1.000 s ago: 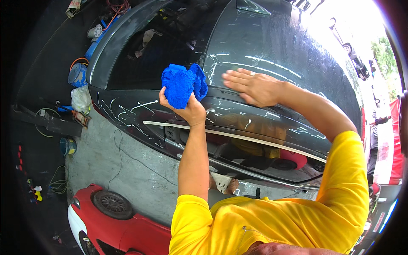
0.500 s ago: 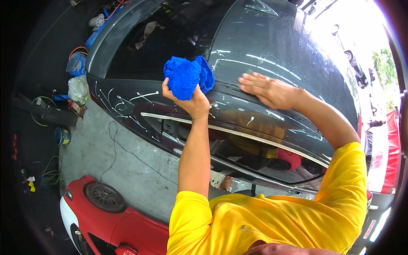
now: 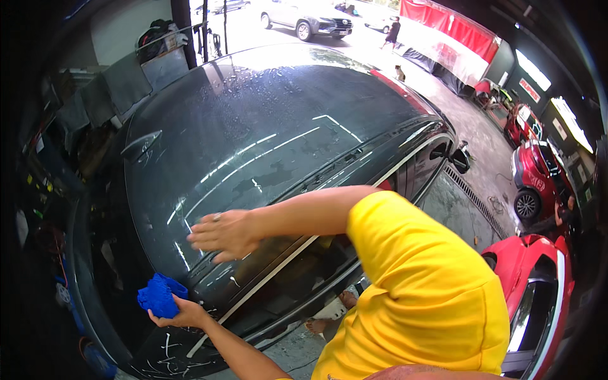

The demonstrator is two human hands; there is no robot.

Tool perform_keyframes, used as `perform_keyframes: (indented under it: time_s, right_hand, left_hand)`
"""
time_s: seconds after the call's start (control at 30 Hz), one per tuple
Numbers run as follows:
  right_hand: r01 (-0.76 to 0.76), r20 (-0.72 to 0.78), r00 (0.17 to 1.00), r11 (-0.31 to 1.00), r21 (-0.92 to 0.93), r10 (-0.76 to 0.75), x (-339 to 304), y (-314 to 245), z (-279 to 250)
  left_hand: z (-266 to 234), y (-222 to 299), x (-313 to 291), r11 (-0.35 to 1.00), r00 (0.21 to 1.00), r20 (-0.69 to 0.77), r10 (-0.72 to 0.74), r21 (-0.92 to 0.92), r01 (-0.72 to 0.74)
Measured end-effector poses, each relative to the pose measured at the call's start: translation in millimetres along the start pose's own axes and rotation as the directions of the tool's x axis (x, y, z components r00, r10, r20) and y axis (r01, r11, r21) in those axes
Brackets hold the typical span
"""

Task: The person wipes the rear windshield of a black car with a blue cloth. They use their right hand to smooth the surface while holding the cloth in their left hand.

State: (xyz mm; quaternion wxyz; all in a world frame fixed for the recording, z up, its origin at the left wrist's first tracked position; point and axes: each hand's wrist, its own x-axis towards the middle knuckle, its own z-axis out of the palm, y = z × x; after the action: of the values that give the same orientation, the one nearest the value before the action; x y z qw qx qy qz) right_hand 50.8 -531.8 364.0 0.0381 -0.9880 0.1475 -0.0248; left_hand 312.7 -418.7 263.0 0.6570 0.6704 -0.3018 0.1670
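Note:
A dark grey car's wet roof (image 3: 272,145) fills the middle, with water beads on its far part and a patchy damp area nearer me. My right hand (image 3: 228,235) is held flat over the roof's near edge, fingers stretched and nothing in them; whether the palm touches the paint I cannot tell. To its lower left, my left hand (image 3: 180,315) grips a bunched blue microfiber cloth (image 3: 159,294) from below, beside the dark rear glass. White streaks (image 3: 168,354) mark the rear side panel under that hand.
A shark-fin antenna (image 3: 142,145) rises from the roof. Red cars (image 3: 535,168) stand at the right, one close behind my shoulder (image 3: 538,278). Beyond the roof are a silver SUV (image 3: 307,20) and a walking person (image 3: 392,31). A drain grate (image 3: 475,199) runs along the floor.
My view has swung to the right, bringing the car's front and the street into sight. The right hand stays flat by the roof edge; the left still holds the blue cloth.

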Motion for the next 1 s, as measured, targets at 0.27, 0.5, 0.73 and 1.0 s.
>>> perform_keyframes:
  time_s: [0.27, 0.5, 0.73, 1.0]
  right_hand:
    - [-0.142, -0.035, 0.99, 0.986, -0.085, 0.14, -18, 1, -4]
    - [-0.305, -0.101, 0.947, 0.952, 0.01, 0.304, 131, -6, 24]
    - [-0.2, 0.032, 0.979, 0.98, 0.004, 0.2, -71, 9, -34]
    - [-0.403, 0.07, 0.91, 0.912, -0.081, 0.408, -151, 39, -49]
  left_hand:
    - [-22, 5, -10, 1.0, 0.997, 0.08, 0.017, 0.017, -0.018]
    - [-3, 1, -12, 0.98, 0.983, 0.112, 0.147, 0.115, -0.16]
    - [-15, -10, 2, 0.959, 0.976, 0.088, 0.201, 0.185, -0.215]
    - [-26, 1, -6, 0.956, 0.97, 0.156, 0.187, 0.2, -0.217]
